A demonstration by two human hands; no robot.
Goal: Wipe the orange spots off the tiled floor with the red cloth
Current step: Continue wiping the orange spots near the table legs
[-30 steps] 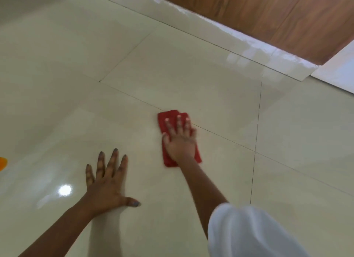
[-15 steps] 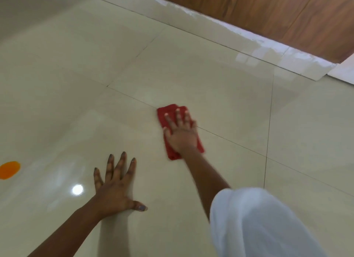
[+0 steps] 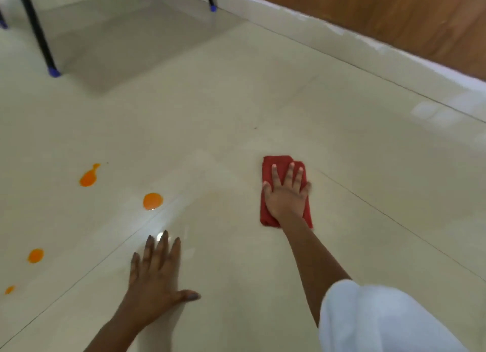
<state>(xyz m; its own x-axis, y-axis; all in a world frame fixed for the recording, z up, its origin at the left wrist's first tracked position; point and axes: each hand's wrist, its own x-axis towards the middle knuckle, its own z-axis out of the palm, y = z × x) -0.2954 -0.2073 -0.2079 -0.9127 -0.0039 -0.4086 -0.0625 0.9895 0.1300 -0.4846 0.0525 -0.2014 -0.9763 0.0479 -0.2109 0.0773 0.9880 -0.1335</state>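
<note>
Right hand (image 3: 285, 196) flat on red cloth (image 3: 279, 165), tiled floor (image 3: 236, 102).
Right fingers straight and spread, pressing the folded cloth down. Left hand (image 3: 155, 278) flat on bare tile, fingers straight, holding nothing. Orange spots (image 3: 152, 201) to the left, well apart from the cloth.

bare tiled floor (image 3: 236, 102) ahead, chair legs (image 3: 39, 36) far left

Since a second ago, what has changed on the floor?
The view swung left: four orange spots and black legs with blue feet now show. Nothing was taken or released: the right hand still presses flat on the red cloth, the left hand still rests flat on the tiled floor.
</note>
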